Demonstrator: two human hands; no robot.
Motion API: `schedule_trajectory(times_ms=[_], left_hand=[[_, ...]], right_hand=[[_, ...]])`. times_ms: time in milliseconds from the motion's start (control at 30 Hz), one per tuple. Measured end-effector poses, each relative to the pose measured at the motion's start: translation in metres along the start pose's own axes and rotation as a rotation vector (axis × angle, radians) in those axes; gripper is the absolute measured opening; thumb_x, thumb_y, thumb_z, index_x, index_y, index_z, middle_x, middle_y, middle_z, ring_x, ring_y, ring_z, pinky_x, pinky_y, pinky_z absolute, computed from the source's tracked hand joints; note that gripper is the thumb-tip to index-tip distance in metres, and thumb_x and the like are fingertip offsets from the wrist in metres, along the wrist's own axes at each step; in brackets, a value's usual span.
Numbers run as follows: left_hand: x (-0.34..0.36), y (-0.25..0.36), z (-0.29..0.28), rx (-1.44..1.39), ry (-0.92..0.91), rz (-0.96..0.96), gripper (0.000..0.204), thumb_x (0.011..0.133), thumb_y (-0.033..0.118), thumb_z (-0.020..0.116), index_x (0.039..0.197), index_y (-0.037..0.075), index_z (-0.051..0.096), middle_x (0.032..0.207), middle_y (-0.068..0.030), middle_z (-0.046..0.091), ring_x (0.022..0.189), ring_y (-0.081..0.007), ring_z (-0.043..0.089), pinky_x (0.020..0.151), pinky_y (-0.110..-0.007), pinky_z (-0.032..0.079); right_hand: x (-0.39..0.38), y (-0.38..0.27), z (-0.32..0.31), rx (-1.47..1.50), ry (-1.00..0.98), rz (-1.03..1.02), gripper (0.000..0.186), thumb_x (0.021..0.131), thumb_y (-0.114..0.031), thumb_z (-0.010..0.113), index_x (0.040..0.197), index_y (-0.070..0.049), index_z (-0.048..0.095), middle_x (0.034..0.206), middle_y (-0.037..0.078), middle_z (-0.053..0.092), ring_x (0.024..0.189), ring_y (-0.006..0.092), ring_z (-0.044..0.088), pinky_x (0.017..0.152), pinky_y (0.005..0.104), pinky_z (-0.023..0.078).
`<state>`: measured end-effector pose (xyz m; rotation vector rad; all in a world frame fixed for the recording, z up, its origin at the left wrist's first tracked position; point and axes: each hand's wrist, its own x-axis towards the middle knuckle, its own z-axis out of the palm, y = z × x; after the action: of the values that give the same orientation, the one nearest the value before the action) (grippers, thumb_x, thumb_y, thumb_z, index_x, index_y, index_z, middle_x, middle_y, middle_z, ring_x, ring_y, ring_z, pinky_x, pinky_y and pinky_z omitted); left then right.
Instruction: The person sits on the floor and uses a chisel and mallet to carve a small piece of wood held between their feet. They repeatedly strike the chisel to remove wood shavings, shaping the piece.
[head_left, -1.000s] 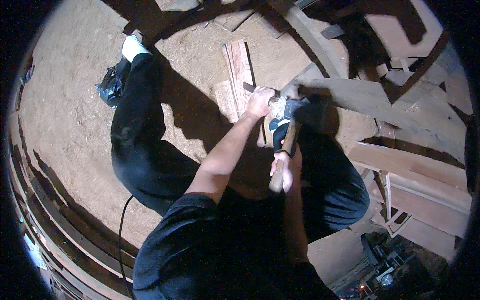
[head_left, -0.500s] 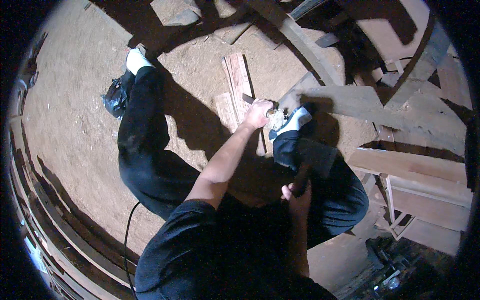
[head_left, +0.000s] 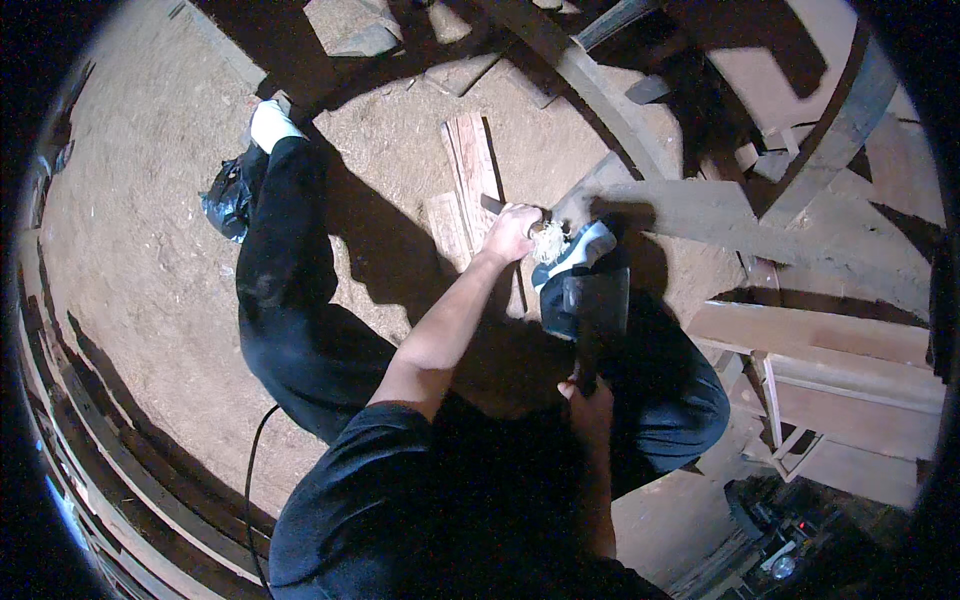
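My left hand [head_left: 508, 232] is closed around a chisel-like tool, whose dark bar [head_left: 492, 204] points up-left and whose frayed pale end [head_left: 549, 241] shows on the right. Beneath it are reddish wooden boards [head_left: 463, 155] lying on the sandy ground. My right hand [head_left: 587, 403] grips the handle of a hatchet-like tool with a broad dark head [head_left: 598, 298], held over my bent right leg. My right foot [head_left: 580, 255], in a black-and-white covering, is beside the frayed end.
Large timber beams [head_left: 680, 205] cross the upper right, with stacked planks [head_left: 840, 410] below them. A dark bag [head_left: 225, 200] lies by my left foot [head_left: 275, 125]. Long boards line the left edge, near a black cable [head_left: 255, 450]. Dark machinery [head_left: 770, 530] sits at lower right.
The hatchet-like tool has come back from the frayed end toward my body, uncovering my right foot. My left hand stays on the chisel-like tool. The scene has shifted slightly downward in view.
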<state>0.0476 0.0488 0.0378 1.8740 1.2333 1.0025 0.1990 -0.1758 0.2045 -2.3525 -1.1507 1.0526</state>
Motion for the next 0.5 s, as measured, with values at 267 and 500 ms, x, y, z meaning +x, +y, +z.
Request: schedule_trajectory(times_ms=[267,500], left_hand=[[0.012,0.015,-0.005,-0.056,0.131,0.068,0.018,0.063,0.018,0.060,0.070,0.005,0.050,0.072,-0.0127,0.055,0.076,-0.0306,0.054,0.068,-0.038,0.039],[0.012,-0.001,0.004,-0.076,0.065,0.165,0.018,0.062,0.016,0.060,0.066,0.006,0.046,0.067,-0.0107,0.050,0.073,-0.0303,0.052,0.067,-0.038,0.038]], right_hand=[[0.032,-0.018,0.017,0.863,-0.321,0.290,0.016,0.071,-0.001,0.057,0.081,-0.008,0.046,0.052,0.004,0.045,0.036,0.0170,0.046,0.037,0.0308,0.039],[0.037,-0.004,0.030,0.700,-0.333,0.147,0.021,0.066,-0.002,0.060,0.081,-0.006,0.046,0.052,0.004,0.044,0.036,0.0162,0.046,0.036,0.0309,0.038]])
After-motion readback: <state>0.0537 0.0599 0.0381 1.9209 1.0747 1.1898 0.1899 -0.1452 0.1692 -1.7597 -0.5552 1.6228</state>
